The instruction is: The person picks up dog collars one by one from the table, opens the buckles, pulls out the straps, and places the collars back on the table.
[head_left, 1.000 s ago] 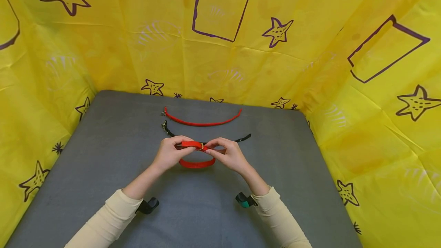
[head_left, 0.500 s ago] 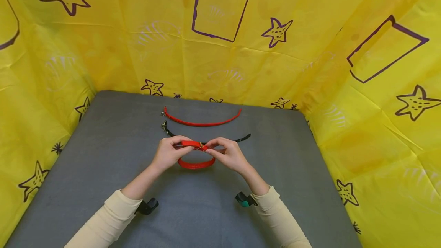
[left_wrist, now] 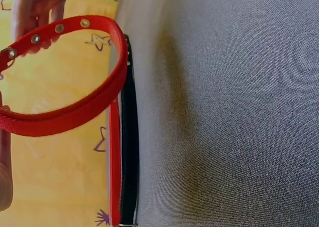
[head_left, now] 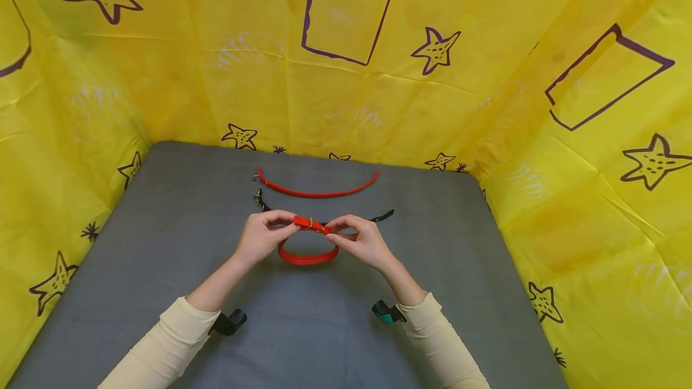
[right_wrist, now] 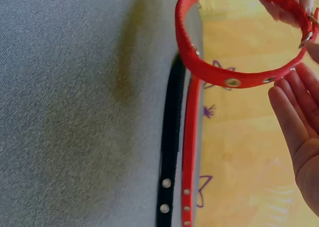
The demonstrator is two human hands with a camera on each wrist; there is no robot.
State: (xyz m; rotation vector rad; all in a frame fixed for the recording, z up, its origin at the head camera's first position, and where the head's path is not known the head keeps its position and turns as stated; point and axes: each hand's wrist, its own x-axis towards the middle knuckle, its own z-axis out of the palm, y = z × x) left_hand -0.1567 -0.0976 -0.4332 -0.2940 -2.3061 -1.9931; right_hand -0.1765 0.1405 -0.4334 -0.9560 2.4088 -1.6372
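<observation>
Both hands hold a red collar [head_left: 308, 259], its strap closed into a loop that hangs below the fingers above the table. At its top are a metal buckle and keeper [head_left: 310, 224]. My left hand [head_left: 261, 236] pinches the strap's free end from the left. From the right, my right hand [head_left: 361, 241] pinches the band beside the buckle, thumb and forefinger together. In the left wrist view, round metal eyelets show along the collar [left_wrist: 65, 121]; the right wrist view shows the collar [right_wrist: 209, 75] with the right hand [right_wrist: 304, 132] at its side.
Behind the hands a black collar [head_left: 382, 217] lies stretched out on the grey table [head_left: 432, 257], partly hidden by them. Farther back lies another red collar [head_left: 319, 195], buckle to the left. Yellow printed cloth [head_left: 346, 95] walls the table's back and sides.
My left hand has shifted slightly left, its fingertips now at the strap's tip. The buckle and keeper show more openly between the hands. My right hand has barely moved.
</observation>
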